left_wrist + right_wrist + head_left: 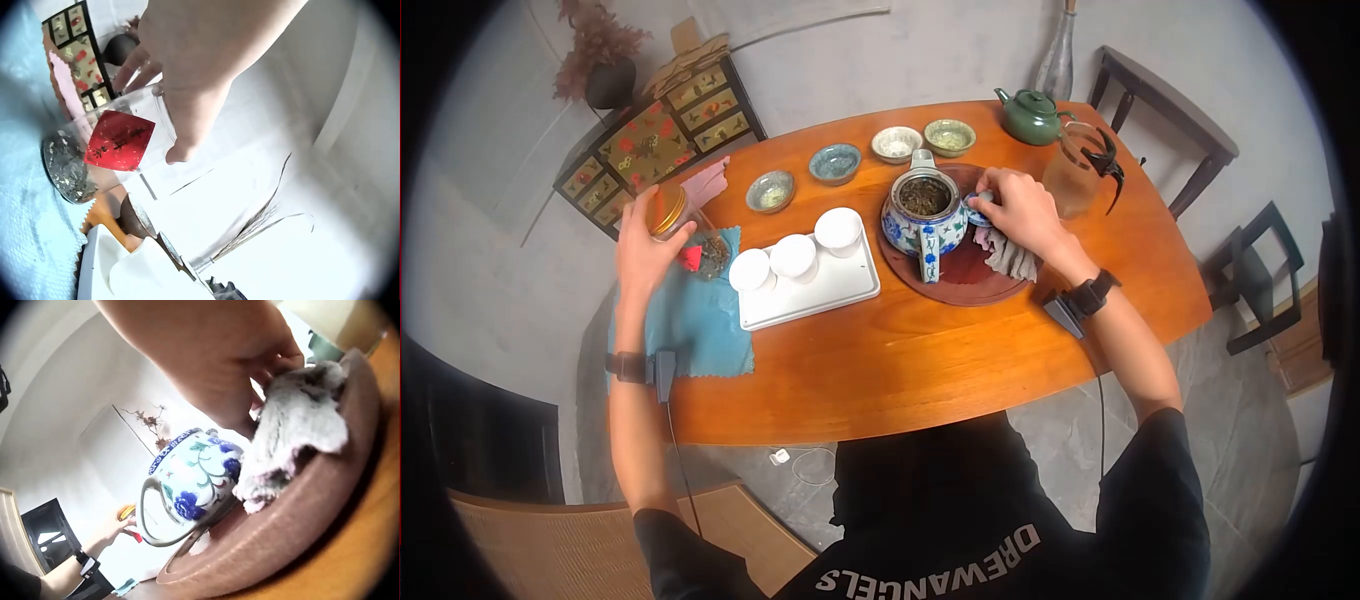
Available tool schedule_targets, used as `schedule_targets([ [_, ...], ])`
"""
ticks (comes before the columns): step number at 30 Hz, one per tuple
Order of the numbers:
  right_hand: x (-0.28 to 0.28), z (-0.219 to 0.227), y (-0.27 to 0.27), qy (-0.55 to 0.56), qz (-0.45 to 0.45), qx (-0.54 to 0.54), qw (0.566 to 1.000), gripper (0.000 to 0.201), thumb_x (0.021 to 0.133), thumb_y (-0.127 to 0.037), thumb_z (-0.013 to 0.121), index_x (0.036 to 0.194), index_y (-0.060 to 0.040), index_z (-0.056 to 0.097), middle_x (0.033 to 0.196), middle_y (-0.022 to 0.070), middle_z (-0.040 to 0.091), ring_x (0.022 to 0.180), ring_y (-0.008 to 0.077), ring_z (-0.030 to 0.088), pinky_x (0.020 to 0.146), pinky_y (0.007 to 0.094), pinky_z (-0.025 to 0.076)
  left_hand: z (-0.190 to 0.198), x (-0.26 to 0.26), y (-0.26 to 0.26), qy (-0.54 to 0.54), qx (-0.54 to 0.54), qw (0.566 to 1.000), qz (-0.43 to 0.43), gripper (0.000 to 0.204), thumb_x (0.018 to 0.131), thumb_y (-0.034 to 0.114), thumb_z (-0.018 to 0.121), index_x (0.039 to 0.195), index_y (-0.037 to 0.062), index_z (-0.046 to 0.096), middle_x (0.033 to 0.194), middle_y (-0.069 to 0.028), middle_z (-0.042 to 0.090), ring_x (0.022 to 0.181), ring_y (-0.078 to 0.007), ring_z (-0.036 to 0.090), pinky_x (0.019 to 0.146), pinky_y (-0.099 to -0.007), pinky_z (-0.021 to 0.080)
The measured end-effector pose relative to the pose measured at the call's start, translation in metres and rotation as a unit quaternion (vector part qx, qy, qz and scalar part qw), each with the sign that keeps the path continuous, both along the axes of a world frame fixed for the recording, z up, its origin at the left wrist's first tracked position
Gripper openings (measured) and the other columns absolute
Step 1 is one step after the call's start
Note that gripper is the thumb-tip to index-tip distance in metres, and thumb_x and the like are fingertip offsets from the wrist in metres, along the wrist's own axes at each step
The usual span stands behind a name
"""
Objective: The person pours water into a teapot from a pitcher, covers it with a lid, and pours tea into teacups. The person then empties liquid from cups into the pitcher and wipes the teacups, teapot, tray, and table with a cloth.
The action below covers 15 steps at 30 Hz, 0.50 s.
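My left hand point(645, 250) grips a clear glass jar point(714, 256) around its upper part, by the gold lid point(668, 208). Dark tea leaves lie at its bottom, and a red paper label point(120, 141) is stuck on its side. The jar stands on a light blue cloth point(700, 335). My right hand point(1030, 218) pinches a small blue-and-white teapot lid point(978, 212) just right of the teapot. The floral teapot point(897, 224) is uncovered, with dark leaves inside. Under the right hand lies a crumpled grey cloth point(294, 425).
The teapot and grey cloth sit on a round brown tray point(970, 285). A white tray point(810, 307) bears three white cups. Several small bowls, including a blue one point(835, 163), line the back. A green teapot point(1030, 120) and a glass pitcher point(1068, 185) stand at the right.
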State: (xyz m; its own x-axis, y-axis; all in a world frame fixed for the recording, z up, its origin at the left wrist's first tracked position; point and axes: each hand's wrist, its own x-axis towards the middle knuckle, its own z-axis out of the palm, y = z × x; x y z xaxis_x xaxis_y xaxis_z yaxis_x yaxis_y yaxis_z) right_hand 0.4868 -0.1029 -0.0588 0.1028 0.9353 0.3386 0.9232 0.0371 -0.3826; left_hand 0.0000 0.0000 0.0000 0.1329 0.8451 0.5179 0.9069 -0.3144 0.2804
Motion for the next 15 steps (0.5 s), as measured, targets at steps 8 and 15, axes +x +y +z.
schedule_targets([
  [8, -0.072, 0.08, -0.056, 0.069, 0.147, 0.189, 0.969, 0.059, 0.086, -0.035, 0.076, 0.134, -0.0075, 0.057, 0.107, 0.0173, 0.063, 0.098, 0.0386, 0.064, 0.079, 0.0476, 0.052, 0.083, 0.091, -0.077, -0.103, 0.13, 0.959, -0.231, 0.075, 0.069, 0.013, 0.083, 0.137, 0.0089, 0.053, 0.128, -0.0137, 0.059, 0.123, -0.03, 0.058, 0.102, -0.0404, 0.048],
  [15, -0.121, 0.067, -0.082, 0.167, 0.259, 0.244, 0.92, 0.097, 0.068, -0.023, 0.09, 0.149, -0.0045, 0.041, 0.125, 0.0163, 0.057, 0.11, 0.0375, 0.058, 0.09, 0.0432, 0.047, 0.073, 0.168, -0.13, -0.075, 0.068, 0.921, -0.376, 0.086, 0.055, 0.0, 0.075, 0.137, 0.0103, 0.052, 0.128, -0.008, 0.055, 0.115, -0.0226, 0.058, 0.086, -0.0303, 0.049],
])
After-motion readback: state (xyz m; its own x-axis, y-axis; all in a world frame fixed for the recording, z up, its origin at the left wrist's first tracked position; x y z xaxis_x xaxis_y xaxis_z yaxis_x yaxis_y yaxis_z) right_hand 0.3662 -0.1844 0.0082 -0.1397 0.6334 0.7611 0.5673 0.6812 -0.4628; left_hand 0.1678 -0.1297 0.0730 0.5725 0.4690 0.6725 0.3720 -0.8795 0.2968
